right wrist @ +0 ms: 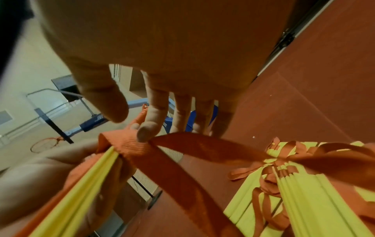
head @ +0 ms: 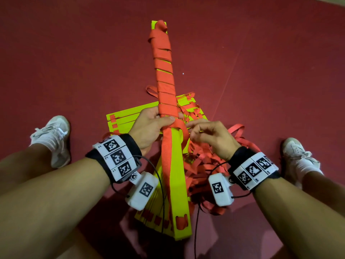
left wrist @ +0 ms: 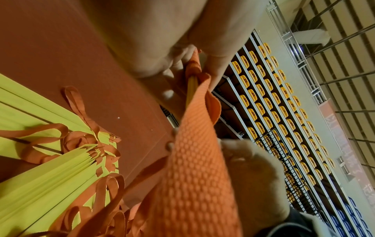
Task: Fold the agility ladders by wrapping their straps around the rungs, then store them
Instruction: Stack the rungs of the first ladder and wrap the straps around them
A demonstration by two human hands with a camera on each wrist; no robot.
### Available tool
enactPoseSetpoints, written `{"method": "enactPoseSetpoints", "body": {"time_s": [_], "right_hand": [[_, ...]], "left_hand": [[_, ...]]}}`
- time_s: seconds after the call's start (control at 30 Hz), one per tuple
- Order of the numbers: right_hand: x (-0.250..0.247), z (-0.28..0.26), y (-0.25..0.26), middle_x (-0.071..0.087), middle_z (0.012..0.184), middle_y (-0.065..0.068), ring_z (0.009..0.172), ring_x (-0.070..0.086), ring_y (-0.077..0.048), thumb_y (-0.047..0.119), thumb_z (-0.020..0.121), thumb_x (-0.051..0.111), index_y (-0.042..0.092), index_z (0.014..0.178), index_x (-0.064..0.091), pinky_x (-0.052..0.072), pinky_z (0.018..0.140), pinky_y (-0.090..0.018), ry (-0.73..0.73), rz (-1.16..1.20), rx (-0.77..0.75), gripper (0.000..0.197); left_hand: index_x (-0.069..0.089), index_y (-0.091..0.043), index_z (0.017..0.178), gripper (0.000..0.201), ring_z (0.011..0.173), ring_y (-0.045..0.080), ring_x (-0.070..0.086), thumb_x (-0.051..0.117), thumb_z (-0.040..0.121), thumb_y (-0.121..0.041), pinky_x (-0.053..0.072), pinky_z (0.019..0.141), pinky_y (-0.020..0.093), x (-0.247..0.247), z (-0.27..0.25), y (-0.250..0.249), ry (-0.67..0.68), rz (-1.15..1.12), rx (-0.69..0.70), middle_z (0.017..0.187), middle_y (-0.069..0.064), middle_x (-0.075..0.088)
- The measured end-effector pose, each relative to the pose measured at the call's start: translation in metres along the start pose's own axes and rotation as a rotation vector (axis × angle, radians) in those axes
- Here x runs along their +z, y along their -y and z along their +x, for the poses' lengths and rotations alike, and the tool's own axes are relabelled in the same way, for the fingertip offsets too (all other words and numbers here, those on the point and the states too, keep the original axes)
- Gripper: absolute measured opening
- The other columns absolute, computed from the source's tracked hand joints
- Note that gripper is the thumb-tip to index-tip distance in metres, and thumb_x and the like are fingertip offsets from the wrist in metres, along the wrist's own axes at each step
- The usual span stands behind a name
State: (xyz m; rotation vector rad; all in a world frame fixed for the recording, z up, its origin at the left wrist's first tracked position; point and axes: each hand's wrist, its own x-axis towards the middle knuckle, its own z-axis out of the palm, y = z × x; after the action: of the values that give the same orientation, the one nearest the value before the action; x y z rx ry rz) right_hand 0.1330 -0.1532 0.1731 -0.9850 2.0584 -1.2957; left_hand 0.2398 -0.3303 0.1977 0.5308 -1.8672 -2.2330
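I hold a long bundle of yellow rungs slanting up off the floor, its far half wound in orange strap. My left hand grips the bundle at the wrap's lower edge, thumb across the last turn. My right hand sits just right of it. In the right wrist view its fingers are nearly straight, and the index tip touches the loose strap where it leaves the bundle. In the left wrist view the strap runs close to the lens.
A second stack of yellow rungs lies flat on the red floor under my hands. A tangle of loose orange strap is piled to its right. My white shoes rest on either side. Stadium seats rise behind.
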Motion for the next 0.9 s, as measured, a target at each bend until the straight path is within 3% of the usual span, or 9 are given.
{"method": "enactPoseSetpoints", "body": {"time_s": [0.1,0.2,0.3,0.4,0.53,0.6,0.67,0.8,0.9], "right_hand": [[0.004,0.001,0.006,0.071,0.102,0.000,0.099,0.065,-0.013,0.047,0.081,0.066,0.021,0.076,0.068,0.048,0.088,-0.038,-0.094,0.071,-0.069,0.026],[0.010,0.000,0.007,0.062,0.072,-0.003,0.068,0.054,-0.012,0.041,0.081,0.074,0.013,0.080,0.065,0.044,0.064,-0.035,-0.069,0.076,-0.093,0.029],[0.012,-0.001,0.007,0.051,0.065,0.007,0.062,0.044,-0.009,0.032,0.081,0.077,0.012,0.076,0.059,0.039,0.060,-0.021,-0.064,0.097,-0.106,0.027],[0.010,-0.001,0.010,0.047,0.058,0.012,0.055,0.040,-0.005,0.033,0.085,0.075,0.014,0.066,0.055,0.035,0.057,-0.016,-0.046,0.121,-0.094,0.033],[0.010,0.001,0.010,0.039,0.057,-0.013,0.052,0.036,-0.033,0.044,0.085,0.069,0.024,0.052,0.054,0.030,0.055,-0.044,-0.023,0.241,-0.044,0.042],[0.010,0.001,0.008,0.048,0.052,-0.011,0.054,0.051,-0.050,0.047,0.084,0.070,0.023,0.052,0.055,0.035,0.055,-0.054,-0.026,0.272,0.004,0.043],[0.010,0.001,0.008,0.057,0.050,0.001,0.055,0.053,-0.058,0.045,0.085,0.073,0.022,0.055,0.054,0.038,0.053,-0.059,-0.032,0.255,0.032,0.043],[0.008,0.001,0.006,0.043,0.057,-0.008,0.058,0.050,-0.027,0.015,0.088,0.074,0.013,0.064,0.049,0.049,0.060,-0.037,-0.105,0.228,0.025,0.035],[0.006,0.003,0.003,0.041,0.061,-0.005,0.060,0.042,-0.020,0.018,0.085,0.077,0.018,0.066,0.051,0.044,0.059,-0.034,-0.093,0.169,0.017,0.033]], "left_hand": [[0.068,-0.006,0.096,0.021,0.072,0.008,0.069,0.054,0.094,0.010,0.056,0.071,0.024,0.002,-0.001,0.001,0.026,0.014,0.033,0.093,0.007,0.073],[0.069,-0.008,0.094,0.022,0.074,0.008,0.070,0.055,0.094,0.010,0.057,0.072,0.022,0.003,-0.002,0.004,0.051,0.043,0.056,0.091,0.003,0.075],[0.068,-0.005,0.098,0.019,0.074,0.007,0.070,0.056,0.094,0.009,0.057,0.070,0.021,0.002,-0.001,0.006,0.073,0.040,0.049,0.086,-0.004,0.077],[0.067,0.000,0.104,0.017,0.077,0.005,0.072,0.056,0.094,0.009,0.055,0.070,0.018,0.003,-0.001,0.008,0.082,0.040,0.047,0.086,-0.006,0.077],[0.068,-0.001,0.103,0.018,0.082,0.006,0.072,0.056,0.094,0.009,0.055,0.075,0.018,0.001,0.000,0.007,0.098,0.067,0.068,0.087,-0.006,0.078],[0.067,0.000,0.104,0.017,0.080,0.007,0.072,0.055,0.095,0.009,0.056,0.072,0.019,0.001,0.000,0.006,0.101,0.062,0.057,0.087,-0.006,0.078],[0.068,-0.003,0.101,0.018,0.079,0.008,0.072,0.055,0.095,0.008,0.058,0.073,0.021,0.000,0.000,0.007,0.105,0.062,0.047,0.088,-0.005,0.078],[0.068,-0.004,0.099,0.021,0.080,0.005,0.071,0.054,0.095,0.011,0.056,0.074,0.019,-0.001,0.000,0.007,0.125,0.076,0.059,0.087,-0.006,0.078],[0.066,0.002,0.106,0.019,0.081,0.005,0.071,0.054,0.094,0.011,0.055,0.072,0.018,-0.003,0.002,0.006,0.123,0.077,0.053,0.088,-0.006,0.077]]}}
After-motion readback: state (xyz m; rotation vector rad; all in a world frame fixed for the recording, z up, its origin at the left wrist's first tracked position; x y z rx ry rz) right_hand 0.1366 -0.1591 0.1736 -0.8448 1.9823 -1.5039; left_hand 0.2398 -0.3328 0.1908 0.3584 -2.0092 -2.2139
